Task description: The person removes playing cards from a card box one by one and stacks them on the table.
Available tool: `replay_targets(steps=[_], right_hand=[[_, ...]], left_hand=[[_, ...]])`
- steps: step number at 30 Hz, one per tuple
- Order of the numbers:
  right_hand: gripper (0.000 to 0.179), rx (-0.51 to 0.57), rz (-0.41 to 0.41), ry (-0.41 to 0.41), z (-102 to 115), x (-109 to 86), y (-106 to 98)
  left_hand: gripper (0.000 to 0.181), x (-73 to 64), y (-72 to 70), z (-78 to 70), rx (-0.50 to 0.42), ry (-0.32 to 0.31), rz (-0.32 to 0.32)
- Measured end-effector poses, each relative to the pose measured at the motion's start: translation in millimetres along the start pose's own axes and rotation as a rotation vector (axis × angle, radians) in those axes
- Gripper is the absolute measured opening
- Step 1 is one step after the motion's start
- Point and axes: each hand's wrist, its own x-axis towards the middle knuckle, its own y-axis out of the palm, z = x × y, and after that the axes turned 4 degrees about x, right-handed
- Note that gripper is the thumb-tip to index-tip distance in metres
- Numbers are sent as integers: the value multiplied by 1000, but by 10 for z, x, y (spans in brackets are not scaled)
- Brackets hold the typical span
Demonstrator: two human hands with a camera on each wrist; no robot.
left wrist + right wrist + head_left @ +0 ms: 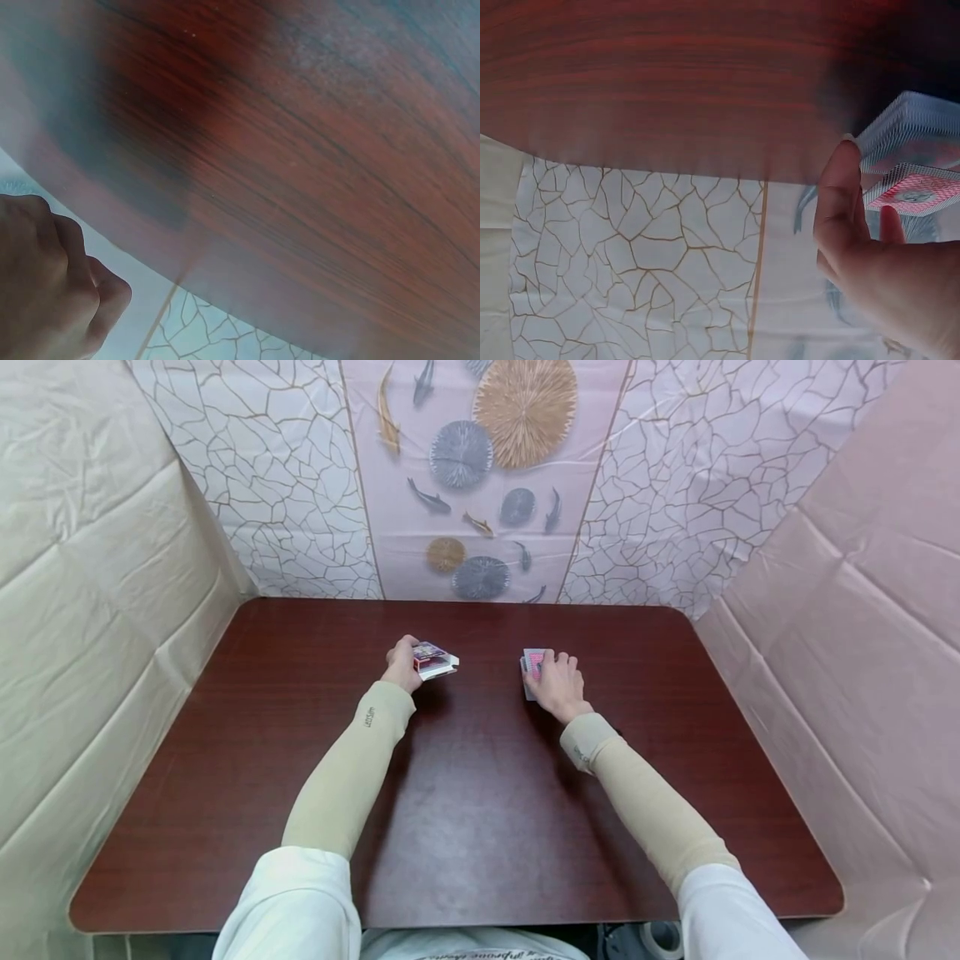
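Note:
My left hand grips a small playing-card box at its left side, over the far middle of the table. The open end of the box, with its white flap, points right toward the other hand. In the left wrist view only curled knuckles of the left hand show, and the box is out of sight. To the right, my right hand holds a deck of red-backed playing cards. The right wrist view shows the thumb and fingers at the edges of the deck; its far side is cut off by the frame.
Both hands are above a glossy dark red-brown wooden table with rounded corners. A patterned cloth backdrop hangs behind its far edge. Pale cloth walls stand on the left and right sides.

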Motion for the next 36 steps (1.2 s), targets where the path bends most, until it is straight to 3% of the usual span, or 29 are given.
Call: replay_targets(steps=[14,28,33,36], right_hand=[[54,-85,-5,26,4,5,114],[53,-84,5,30,-16,-10,205],[63,-26,-22,45,42,7,197],[64,82,-76,-5,137,10,149]], left_hand=[[51,-17,-10,1,19,3,8],[50,-46,-8,20,27,0,7],[48,-59,18,-3,31,4,18],[46,-70,29,-24,31,4,15]])
